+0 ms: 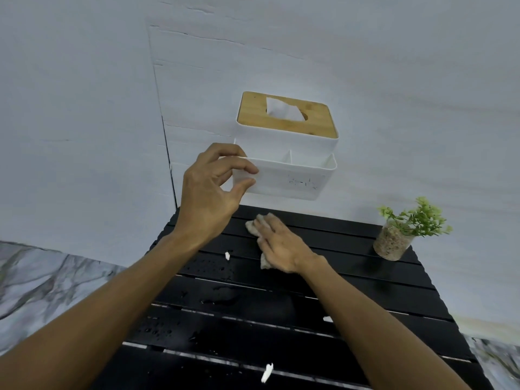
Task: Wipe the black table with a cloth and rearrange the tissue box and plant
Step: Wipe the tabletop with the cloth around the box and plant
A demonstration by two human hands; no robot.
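Black slatted worktop (365,294), wet patches and white scraps mid-surface. Left hand (209,192) holds tissue box (287,153) lifted above the far edge, fingers (242,167) pinching its front compartment. Right hand (281,246) flat, fingers spread, pressing cloth (253,227) near far edge; plant (405,229) at far right corner.

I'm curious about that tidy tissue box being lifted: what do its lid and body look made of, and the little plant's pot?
The tissue box body looks like matte white plastic: smooth, thin moulded walls and dividers. Its lid looks like bamboo or light wood, tan with faint grain. The plant sits in a clear pot, glass or plastic, since the gravelly fill shows through; the leaves may be artificial.
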